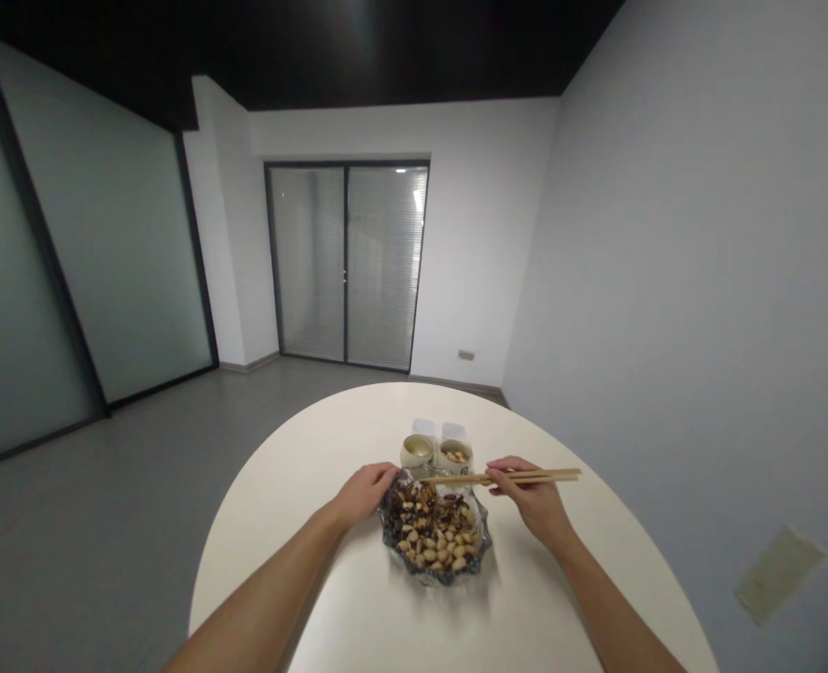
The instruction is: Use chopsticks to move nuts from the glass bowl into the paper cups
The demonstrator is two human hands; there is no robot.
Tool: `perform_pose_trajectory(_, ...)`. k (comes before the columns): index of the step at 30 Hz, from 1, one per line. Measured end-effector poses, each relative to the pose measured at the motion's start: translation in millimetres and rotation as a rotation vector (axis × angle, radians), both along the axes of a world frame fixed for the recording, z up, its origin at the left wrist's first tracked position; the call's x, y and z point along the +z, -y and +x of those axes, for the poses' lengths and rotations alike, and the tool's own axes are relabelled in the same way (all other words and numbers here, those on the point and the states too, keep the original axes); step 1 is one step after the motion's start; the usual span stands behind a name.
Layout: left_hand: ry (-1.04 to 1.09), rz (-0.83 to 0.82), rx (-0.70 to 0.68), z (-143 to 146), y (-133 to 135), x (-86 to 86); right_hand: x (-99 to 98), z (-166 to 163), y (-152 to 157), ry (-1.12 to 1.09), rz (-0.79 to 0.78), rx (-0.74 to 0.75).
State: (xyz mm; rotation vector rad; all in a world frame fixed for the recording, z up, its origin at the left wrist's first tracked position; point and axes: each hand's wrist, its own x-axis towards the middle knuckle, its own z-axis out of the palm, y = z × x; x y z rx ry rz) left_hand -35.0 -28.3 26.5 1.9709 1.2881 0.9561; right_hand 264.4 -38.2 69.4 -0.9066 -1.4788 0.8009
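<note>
Chopsticks (466,479) nearly level in curled right hand (532,497)

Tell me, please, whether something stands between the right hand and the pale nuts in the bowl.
Only the right rim of the bowl visibly stands between the right hand and the pale nuts. The chopsticks in that hand reach over the bowl's far side; nothing visible covers these nuts.

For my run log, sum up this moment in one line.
bowl: nuts inside | left hand: at bowl's left rim | right hand: holding chopsticks, tips near bowl's far rim | two cups: beyond bowl
</note>
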Motion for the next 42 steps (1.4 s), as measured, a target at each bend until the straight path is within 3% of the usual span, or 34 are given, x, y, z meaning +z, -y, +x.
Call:
perform_pose_trajectory(9, 0.019, 0.001, -0.010, -3.2, -4.1, -3.5, 14.2, 2.3, -13.6, -0.011, 0.028, -0.029)
perform_pose_trajectory(23, -0.012, 0.005, -0.005, -3.5, -7.1, -3.9, 31.4, -2.0, -66.8, -0.117, 0.099, -0.102)
perform_pose_trajectory(31, -0.003, 0.006, 0.004, -5.5, -7.8, 0.4, 23.5, -19.4, -91.9, -0.077, 0.084, -0.090)
perform_pose_trajectory(42, -0.005, 0.007, -0.003, -6.1, -6.6, 2.8, 8.4, -21.5, -95.9, 0.023, 0.096, -0.082)
